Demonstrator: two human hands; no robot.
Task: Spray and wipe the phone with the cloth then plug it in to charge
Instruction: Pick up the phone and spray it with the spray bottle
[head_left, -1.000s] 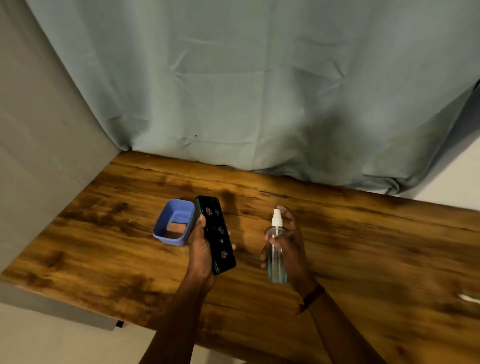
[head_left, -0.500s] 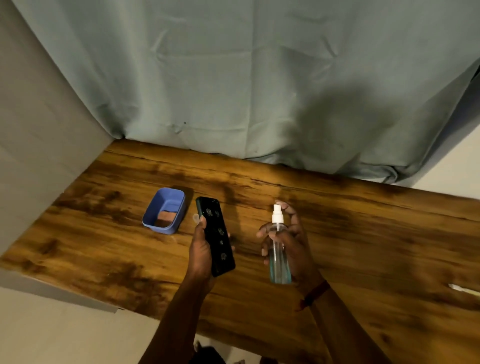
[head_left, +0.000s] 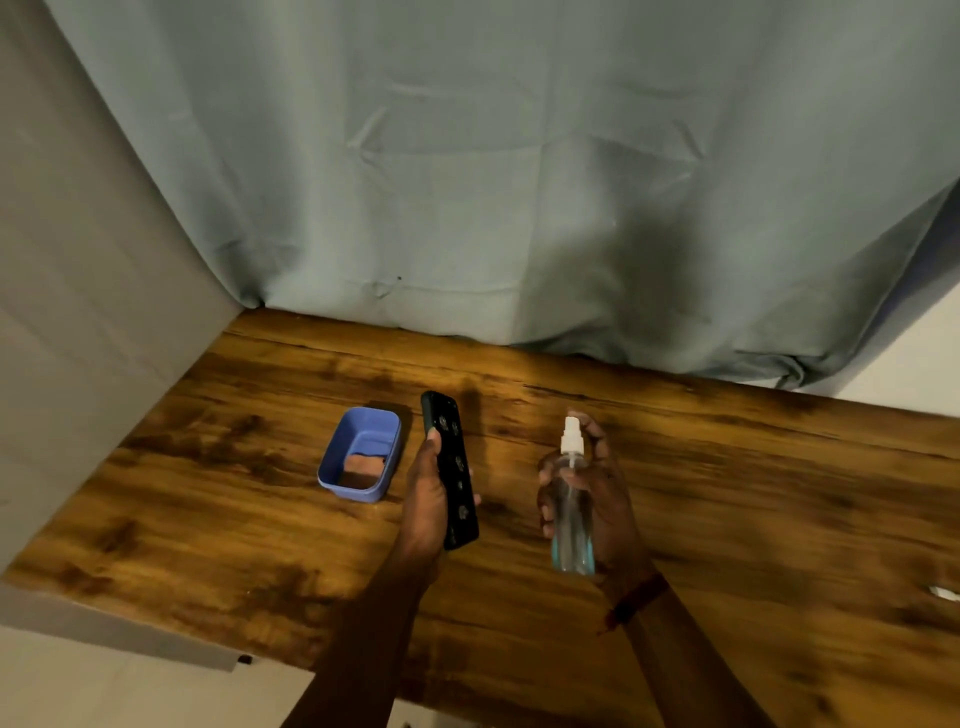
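Observation:
My left hand (head_left: 427, 506) grips a black phone (head_left: 453, 475) with small pale spots on its face, held above the wooden table (head_left: 727, 493) with its screen turned to the right. My right hand (head_left: 597, 499) is wrapped around a clear spray bottle (head_left: 570, 514) with a white nozzle, a finger resting on top of the nozzle, which points left toward the phone. A gap separates bottle and phone. A blue plastic tub (head_left: 361, 453) sits just left of the phone with something reddish-brown lying in it.
A grey-green curtain (head_left: 467, 182) hangs along the table's back edge. A grey wall (head_left: 78, 338) runs along the left side. A small white object (head_left: 943, 592) lies at the far right edge of the table.
Both hands keep their hold and their spacing. The view has shifted, so the tub, phone and bottle sit slightly differently in the frame.

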